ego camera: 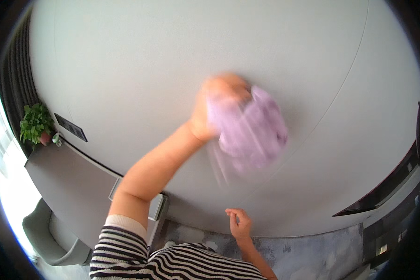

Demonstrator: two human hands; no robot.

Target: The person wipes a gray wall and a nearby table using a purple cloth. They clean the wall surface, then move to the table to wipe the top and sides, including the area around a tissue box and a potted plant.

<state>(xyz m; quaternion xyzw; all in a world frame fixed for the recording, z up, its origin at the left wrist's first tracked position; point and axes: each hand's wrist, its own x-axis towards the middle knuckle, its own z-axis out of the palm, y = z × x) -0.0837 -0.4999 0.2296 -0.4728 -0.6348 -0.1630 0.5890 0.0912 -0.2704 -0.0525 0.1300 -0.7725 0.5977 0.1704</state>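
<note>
My left hand (221, 99) is raised in front of a pale grey wall (133, 63), its fingers bent around a lilac cloth (257, 133). Motion blurs both the hand and the cloth. The cloth hangs in loose folds below and to the right of the fingers. It looks close to the wall, though blur hides whether it touches. Lower down, near my body, my right hand (240, 223) has its fingers loosely curled and holds nothing visible.
At left, a grey desk (73, 175) runs along the wall, with a potted plant (36, 122) at its far end. A dark socket panel (70, 127) sits above it. A grey chair (52, 234) stands beside the desk. Patterned carpet (301, 250) covers the floor.
</note>
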